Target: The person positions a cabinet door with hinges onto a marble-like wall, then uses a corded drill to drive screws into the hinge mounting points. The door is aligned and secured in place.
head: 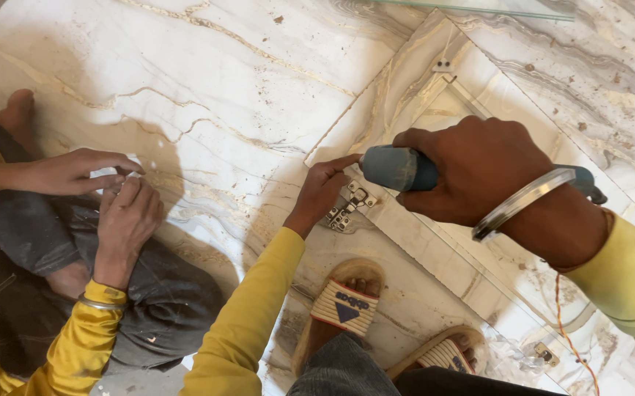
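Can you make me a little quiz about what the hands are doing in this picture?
1. True or false: the right hand grips a blue power tool.
2. What do the left hand fingertips touch? A) the metal hinge B) the sandal C) the bracelet
3. Fill in: the panel lies on a ____ floor with gold veins.

Key:
1. True.
2. A; the hinge sits on the panel near its corner.
3. Marble. A second person's hands are busy at the left, apart from the tool.
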